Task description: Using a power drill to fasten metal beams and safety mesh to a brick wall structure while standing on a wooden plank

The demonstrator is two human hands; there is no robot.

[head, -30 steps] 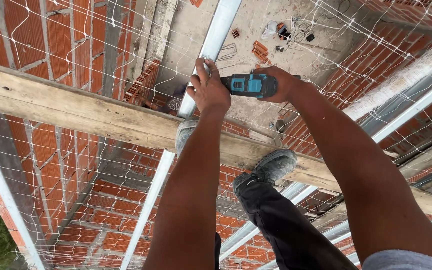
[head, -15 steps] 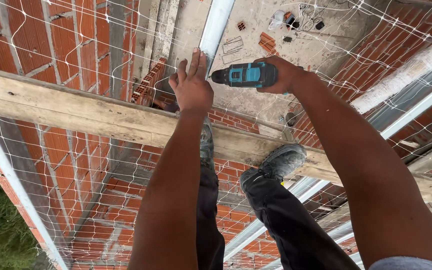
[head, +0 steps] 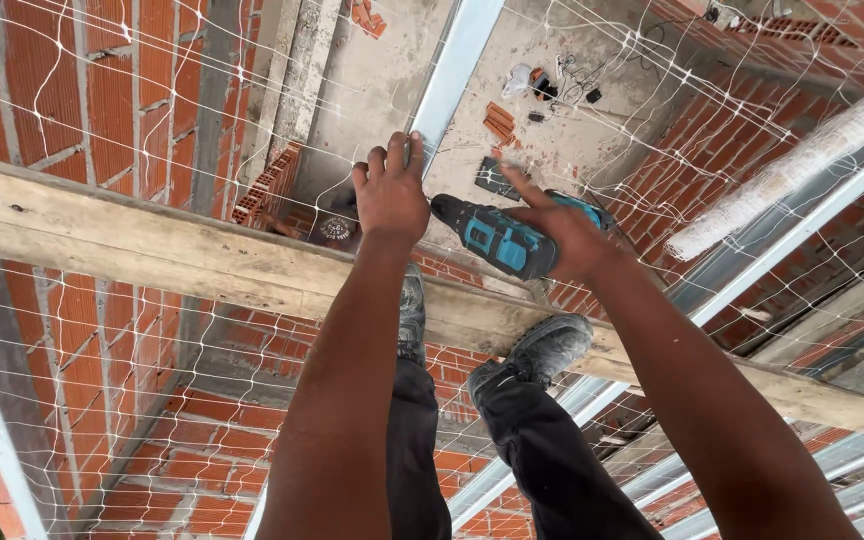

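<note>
My left hand reaches forward and rests its fingers on the edge of a long grey metal rail that runs away from me. My right hand grips a teal and black cordless drill, whose nose points left toward my left hand. Both arms stretch out over a rough wooden plank. My two feet in dusty grey shoes stand on that plank, high above a concrete floor.
White safety netting spreads under and around the plank. Red brick walls rise on the left and right. A person with a cap is below. Bricks and tools lie on the floor; more metal rails run at the right.
The drill has tilted and dropped lower to the right of my left hand. My left hand has shifted up along the rail, and the view has moved closer.
</note>
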